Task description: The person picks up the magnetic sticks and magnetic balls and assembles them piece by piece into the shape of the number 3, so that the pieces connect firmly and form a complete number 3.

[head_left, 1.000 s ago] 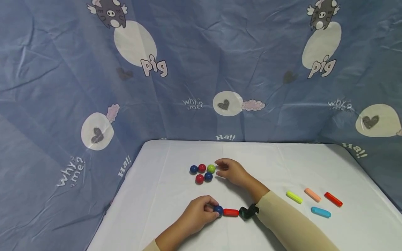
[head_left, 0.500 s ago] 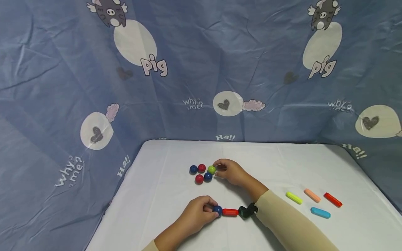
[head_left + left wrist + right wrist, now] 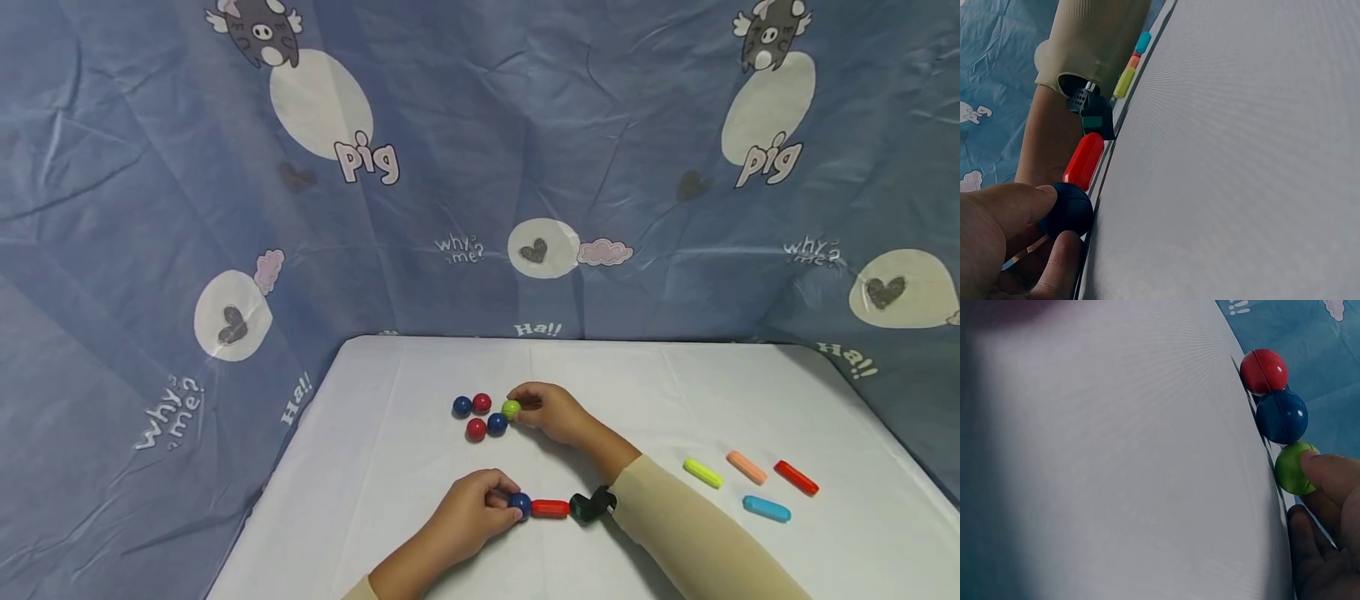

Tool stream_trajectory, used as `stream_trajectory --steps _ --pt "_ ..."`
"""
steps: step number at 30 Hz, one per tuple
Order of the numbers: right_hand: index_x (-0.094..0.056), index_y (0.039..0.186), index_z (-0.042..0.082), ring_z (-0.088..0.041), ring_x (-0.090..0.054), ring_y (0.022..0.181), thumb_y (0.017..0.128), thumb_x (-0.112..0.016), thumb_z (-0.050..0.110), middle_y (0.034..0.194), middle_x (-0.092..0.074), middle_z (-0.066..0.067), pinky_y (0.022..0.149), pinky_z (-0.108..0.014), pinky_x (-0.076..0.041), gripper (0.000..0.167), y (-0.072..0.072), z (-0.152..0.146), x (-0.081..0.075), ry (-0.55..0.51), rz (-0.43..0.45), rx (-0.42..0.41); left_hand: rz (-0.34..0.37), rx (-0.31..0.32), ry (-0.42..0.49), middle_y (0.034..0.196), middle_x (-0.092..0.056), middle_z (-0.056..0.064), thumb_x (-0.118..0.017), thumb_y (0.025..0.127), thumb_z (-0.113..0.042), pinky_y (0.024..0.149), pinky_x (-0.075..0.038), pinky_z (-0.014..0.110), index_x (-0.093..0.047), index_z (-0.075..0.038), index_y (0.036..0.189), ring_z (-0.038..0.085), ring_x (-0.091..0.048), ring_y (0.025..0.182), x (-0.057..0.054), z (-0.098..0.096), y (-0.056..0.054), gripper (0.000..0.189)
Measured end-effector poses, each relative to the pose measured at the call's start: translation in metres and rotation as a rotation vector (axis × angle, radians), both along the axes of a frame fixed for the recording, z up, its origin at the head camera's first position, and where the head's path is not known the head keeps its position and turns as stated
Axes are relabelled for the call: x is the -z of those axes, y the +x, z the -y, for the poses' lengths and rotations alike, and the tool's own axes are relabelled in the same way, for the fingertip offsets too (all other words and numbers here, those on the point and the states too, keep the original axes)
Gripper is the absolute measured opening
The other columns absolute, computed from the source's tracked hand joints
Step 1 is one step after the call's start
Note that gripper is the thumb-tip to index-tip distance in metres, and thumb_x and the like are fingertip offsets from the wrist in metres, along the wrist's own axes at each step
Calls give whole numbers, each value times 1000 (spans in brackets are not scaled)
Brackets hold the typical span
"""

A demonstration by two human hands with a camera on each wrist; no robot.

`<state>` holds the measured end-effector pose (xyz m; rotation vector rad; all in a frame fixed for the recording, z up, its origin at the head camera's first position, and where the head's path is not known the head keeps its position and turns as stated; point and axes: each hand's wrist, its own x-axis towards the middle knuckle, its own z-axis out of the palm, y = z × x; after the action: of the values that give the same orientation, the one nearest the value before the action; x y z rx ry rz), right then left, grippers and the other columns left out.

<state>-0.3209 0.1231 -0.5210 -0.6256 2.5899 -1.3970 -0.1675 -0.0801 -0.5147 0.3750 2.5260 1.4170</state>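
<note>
My left hand (image 3: 476, 510) pinches a dark blue ball (image 3: 521, 505) between thumb and fingers near the table's front. Against that ball's right side lies a short red rod (image 3: 551, 508), end to end with it; the left wrist view shows the rod (image 3: 1085, 161) meeting the ball (image 3: 1071, 209). Farther back, my right hand (image 3: 553, 412) holds a lime green ball (image 3: 511, 409) by thumb and fingers, at the right side of a small group of balls. In the right wrist view, the thumb lies on the green ball (image 3: 1292, 470), close to a blue ball (image 3: 1282, 417).
Two blue balls and two red balls, among them a red ball (image 3: 476, 429), sit left of my right hand. At the right lie a yellow rod (image 3: 702, 472), an orange rod (image 3: 746, 467), a red rod (image 3: 797, 477) and a blue rod (image 3: 767, 508). A patterned blue curtain (image 3: 450, 167) surrounds the white table (image 3: 637, 375).
My right fingers have come in onto the lime green ball, and it has shifted slightly right and toward me, away from the red ball. The left hand, its blue ball and the red rod stay put.
</note>
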Motion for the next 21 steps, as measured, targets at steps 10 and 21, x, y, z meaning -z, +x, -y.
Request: stream_trajectory --steps 10,21 --pt "-76 114 19 -13 -70 105 91 -82 18 108 -76 6 100 -42 -55 24 3 -5 2 2 -1 23 -8 -1 -4 95 -68 -7 -87 86 -19 72 -52 21 -75 -20 102 6 -62 82 0 -1 0 20" --pt "-76 115 20 -16 -70 110 91 -82 17 110 -77 5 104 -47 -52 24 16 -19 0 0 24 56 10 -1 -21 96 -68 -9 -86 87 -20 73 -53 20 -75 -22 103 7 -63 83 1 -1 -1 20"
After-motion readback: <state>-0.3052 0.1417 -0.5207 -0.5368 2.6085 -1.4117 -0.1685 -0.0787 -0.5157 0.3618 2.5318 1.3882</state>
